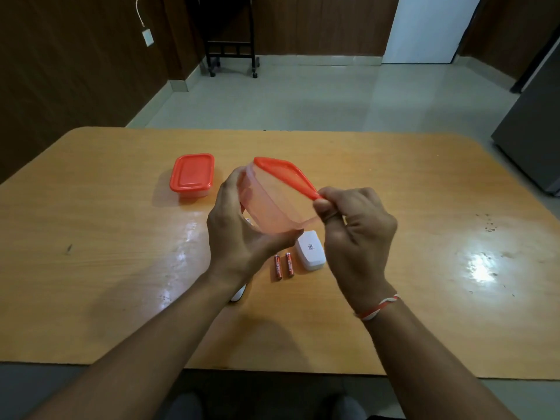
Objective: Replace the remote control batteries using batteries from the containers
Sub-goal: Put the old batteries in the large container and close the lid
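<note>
Container (266,204) sits cupped in left hand (239,234); right hand (354,234) grip pinches its lid (285,174).

Orange lid (285,174), clear container (269,204), orange batteries (283,266), white cover (310,251), tan table (121,237)

Left hand (239,234): raised above the table, palm facing 3 o'clock, fingers curled in a cupping grasp, forearm running down to 7 o'clock. Right hand (354,237): raised at 3 o'clock of the left, thumb and forefinger pinched together, forearm running to 5 o'clock.
</note>
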